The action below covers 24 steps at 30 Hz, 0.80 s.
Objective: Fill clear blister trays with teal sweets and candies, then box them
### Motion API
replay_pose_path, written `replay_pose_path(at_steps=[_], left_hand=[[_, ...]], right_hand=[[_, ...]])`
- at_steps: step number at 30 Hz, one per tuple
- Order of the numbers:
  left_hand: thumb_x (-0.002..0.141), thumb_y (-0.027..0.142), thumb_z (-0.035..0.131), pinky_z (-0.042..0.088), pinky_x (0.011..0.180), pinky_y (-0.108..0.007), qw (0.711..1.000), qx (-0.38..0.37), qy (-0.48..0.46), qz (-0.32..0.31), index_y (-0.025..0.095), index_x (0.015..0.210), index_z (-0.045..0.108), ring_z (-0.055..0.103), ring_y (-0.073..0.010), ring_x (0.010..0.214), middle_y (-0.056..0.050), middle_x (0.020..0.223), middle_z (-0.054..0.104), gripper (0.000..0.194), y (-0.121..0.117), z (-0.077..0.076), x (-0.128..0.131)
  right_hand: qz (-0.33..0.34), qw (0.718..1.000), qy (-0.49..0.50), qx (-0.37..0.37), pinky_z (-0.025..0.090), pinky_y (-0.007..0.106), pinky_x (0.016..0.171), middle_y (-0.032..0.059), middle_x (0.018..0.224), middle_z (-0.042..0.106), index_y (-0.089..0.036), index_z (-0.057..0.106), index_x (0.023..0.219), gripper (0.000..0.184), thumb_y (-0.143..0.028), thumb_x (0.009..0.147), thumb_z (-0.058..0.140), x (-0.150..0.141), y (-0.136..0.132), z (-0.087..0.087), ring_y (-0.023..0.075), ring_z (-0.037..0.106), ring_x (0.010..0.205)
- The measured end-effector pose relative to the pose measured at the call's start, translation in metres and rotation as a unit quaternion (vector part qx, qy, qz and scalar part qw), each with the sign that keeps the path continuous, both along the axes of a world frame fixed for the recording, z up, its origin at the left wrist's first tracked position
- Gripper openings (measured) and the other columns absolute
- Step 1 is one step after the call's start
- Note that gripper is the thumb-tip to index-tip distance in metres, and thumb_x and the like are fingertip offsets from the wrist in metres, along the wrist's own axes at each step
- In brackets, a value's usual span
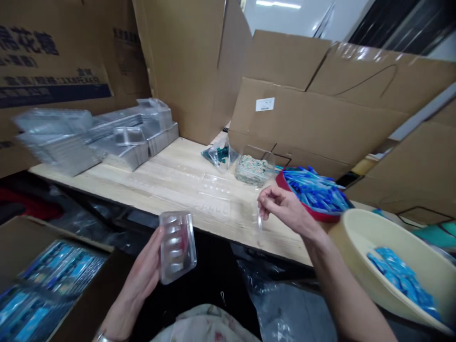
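Observation:
My left hand [147, 263] is closed on the left edge of a clear plastic blister tray [178, 247] with a column of moulded hollows, held in front of the table edge. Something reddish shows through its right side. My right hand [281, 206] pinches a thin, clear plastic piece [260, 225] that hangs edge-on over the table; blur hides its exact shape. Between and beyond my hands, another clear moulded tray [213, 190] lies on the wooden tabletop [160, 183].
Stacks of clear trays [131, 137] stand back left. A clear tub of small pale pieces [252, 168], a bag of green bits [221, 154], a red basin of blue pens [313, 190] and a cream basin of blue packets [402, 280] line the right. A carton of packs [53, 275] sits lower left.

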State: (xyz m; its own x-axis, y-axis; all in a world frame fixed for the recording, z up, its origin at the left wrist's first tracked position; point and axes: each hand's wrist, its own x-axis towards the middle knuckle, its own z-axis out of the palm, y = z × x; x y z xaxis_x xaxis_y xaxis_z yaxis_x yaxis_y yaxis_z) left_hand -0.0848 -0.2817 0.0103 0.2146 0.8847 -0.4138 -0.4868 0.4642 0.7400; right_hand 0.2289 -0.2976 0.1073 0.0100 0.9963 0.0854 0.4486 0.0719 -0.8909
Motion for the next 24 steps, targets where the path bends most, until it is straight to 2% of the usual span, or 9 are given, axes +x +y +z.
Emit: replay_pose_path(at_steps=[2, 3, 6, 9, 12, 15, 18, 21, 24], left_hand=[[0.081, 0.027, 0.060, 0.056, 0.080, -0.036, 1.000, -0.007, 0.002, 0.012, 0.021, 0.125, 0.054, 0.066, -0.0239, 0.094, -0.010, 0.114, 0.066, 0.044, 0.000, 0.002, 0.001], [0.082, 0.026, 0.060, 0.056, 0.079, -0.035, 1.000, -0.011, 0.004, 0.020, 0.021, 0.125, 0.054, 0.066, -0.0239, 0.094, -0.009, 0.112, 0.066, 0.044, 0.000, 0.003, 0.002], [0.082, 0.025, 0.059, 0.056, 0.080, -0.033, 0.999, -0.029, 0.008, 0.022, 0.021, 0.124, 0.056, 0.066, -0.0236, 0.094, -0.008, 0.109, 0.068, 0.042, 0.000, 0.005, 0.009], [0.082, 0.025, 0.059, 0.055, 0.083, -0.036, 0.999, -0.043, 0.005, -0.011, 0.021, 0.123, 0.057, 0.065, -0.0248, 0.097, -0.009, 0.108, 0.068, 0.040, -0.001, 0.007, 0.013], [0.081, 0.025, 0.060, 0.054, 0.084, -0.037, 0.998, -0.051, 0.001, -0.030, 0.022, 0.121, 0.058, 0.064, -0.0253, 0.099, -0.008, 0.108, 0.068, 0.040, -0.001, 0.009, 0.014], [0.080, 0.027, 0.062, 0.053, 0.086, -0.034, 0.998, -0.052, -0.011, -0.040, 0.022, 0.122, 0.058, 0.064, -0.0243, 0.101, -0.008, 0.109, 0.068, 0.042, -0.001, 0.011, 0.020], [0.079, 0.030, 0.063, 0.050, 0.090, -0.031, 0.998, -0.024, -0.024, -0.057, 0.022, 0.124, 0.055, 0.062, -0.0224, 0.102, -0.007, 0.113, 0.066, 0.046, -0.002, 0.012, 0.033], [0.082, 0.035, 0.059, 0.045, 0.094, -0.031, 0.996, 0.048, -0.029, -0.062, 0.020, 0.124, 0.054, 0.058, -0.0221, 0.109, -0.008, 0.118, 0.063, 0.046, -0.005, 0.008, 0.048], [0.085, 0.040, 0.053, 0.038, 0.100, -0.031, 0.992, 0.115, -0.003, -0.054, 0.020, 0.125, 0.053, 0.051, -0.0211, 0.118, -0.007, 0.124, 0.059, 0.044, -0.006, 0.000, 0.052]], right_hand=[[0.024, 0.984, -0.178, 0.017, 0.046, 0.024, 0.056, 0.0019, 0.067, 0.060, -0.016, 0.052, 0.078, 0.005, -0.021, 0.080, 0.049, 0.012, 0.006, 0.003, 0.0119, 0.058, 0.058], [0.040, 0.961, -0.273, 0.018, 0.045, 0.024, 0.058, 0.0031, 0.070, 0.061, -0.016, 0.053, 0.077, 0.005, -0.017, 0.079, 0.048, 0.014, 0.011, -0.001, 0.0122, 0.058, 0.061], [0.064, 0.874, -0.481, -0.006, 0.042, 0.026, 0.062, 0.0105, 0.086, 0.064, -0.014, 0.056, 0.080, 0.014, -0.008, 0.082, 0.043, 0.014, 0.033, -0.035, 0.0155, 0.060, 0.072], [0.053, 0.844, -0.533, -0.011, 0.043, 0.027, 0.067, 0.0145, 0.097, 0.064, -0.015, 0.058, 0.087, 0.022, -0.005, 0.086, 0.038, 0.014, 0.050, -0.070, 0.0183, 0.060, 0.084], [0.032, 0.842, -0.538, 0.002, 0.045, 0.029, 0.073, 0.0156, 0.104, 0.062, -0.014, 0.057, 0.092, 0.022, -0.004, 0.087, 0.038, 0.008, 0.056, -0.083, 0.0206, 0.057, 0.096], [-0.003, 0.908, -0.414, 0.059, 0.047, 0.029, 0.078, 0.0117, 0.103, 0.062, -0.015, 0.057, 0.095, 0.017, -0.015, 0.091, 0.040, -0.021, 0.050, -0.081, 0.0185, 0.057, 0.096], [0.047, 0.985, -0.148, 0.075, 0.050, 0.024, 0.068, 0.0030, 0.085, 0.063, -0.018, 0.057, 0.094, 0.019, -0.032, 0.091, 0.044, -0.071, 0.035, -0.079, 0.0128, 0.060, 0.075], [0.115, 0.990, 0.079, -0.003, 0.050, 0.021, 0.051, -0.0019, 0.071, 0.058, -0.020, 0.057, 0.092, 0.023, -0.041, 0.086, 0.049, -0.114, 0.022, -0.078, 0.0095, 0.057, 0.055], [0.113, 0.977, 0.170, -0.056, 0.050, 0.021, 0.046, -0.0034, 0.064, 0.056, -0.018, 0.057, 0.086, 0.022, -0.040, 0.082, 0.056, -0.134, 0.018, -0.076, 0.0090, 0.055, 0.049]])
